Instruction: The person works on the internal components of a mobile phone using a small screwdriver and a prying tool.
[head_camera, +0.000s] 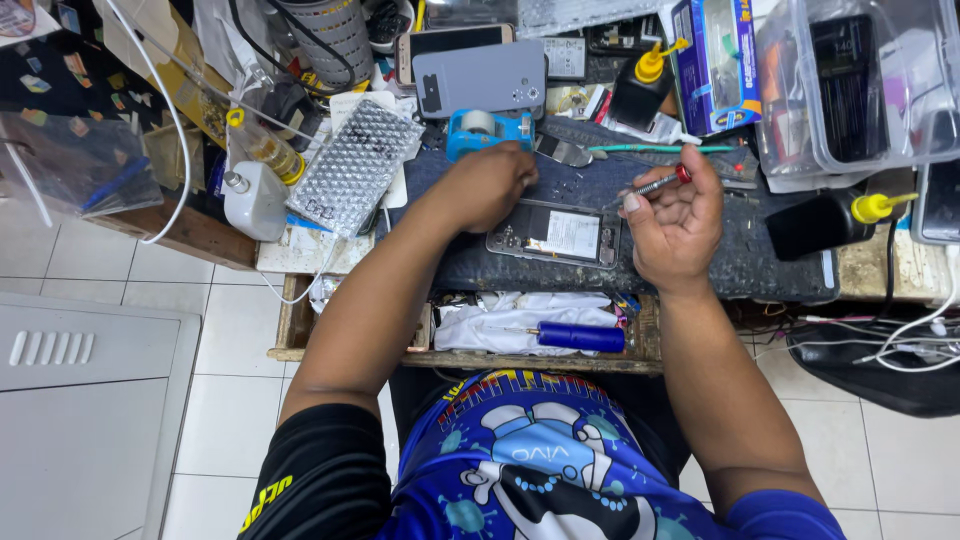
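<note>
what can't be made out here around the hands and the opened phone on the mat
- Head view: the left hand covers the near corner of the opened grey phone; what its fingertips touch is hidden.
- The tip of the thin metal screwdriver with red cap in the right hand is too small to tell.
- Phone's inner parts: too small.
- Clear plastic box: cut off by the top edge.

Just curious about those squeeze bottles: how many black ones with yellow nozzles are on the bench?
2. One black bottle stands at the back beside the blue box; the other lies right of the right hand. Clutter may hide more.
</note>
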